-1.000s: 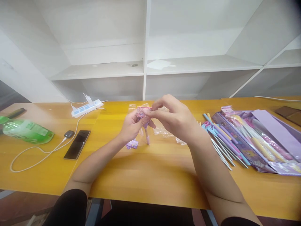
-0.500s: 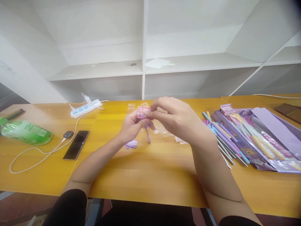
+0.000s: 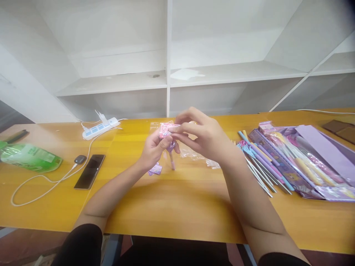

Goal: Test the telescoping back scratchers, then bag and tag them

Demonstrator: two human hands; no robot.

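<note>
My left hand (image 3: 154, 149) is closed round a small pink printed packet (image 3: 165, 128) with a shiny clear wrapper, thumb in front. The fingers of my right hand (image 3: 203, 135) pinch at the packet's right side; their tips partly cover it. A slim purple stick-shaped thing (image 3: 172, 163) points down from below my left hand, its upper end hidden. Small purple printed cards (image 3: 155, 169) lie on the table beside my left wrist. Clear plastic wrappers (image 3: 191, 150) lie behind and beneath my hands.
To the right are colourful pens with metallic sticks (image 3: 262, 166) and a purple box (image 3: 307, 186) of wrapped items. On the left lie a phone (image 3: 90, 171), a white cable (image 3: 52, 180), a power strip (image 3: 100, 128) and a green bottle (image 3: 31, 157). White shelving (image 3: 168, 55) stands behind.
My right hand's fingers have shifted a little left across the packet. The packet has tilted so more of its pink face shows, and the purple stick has swung slightly left.
</note>
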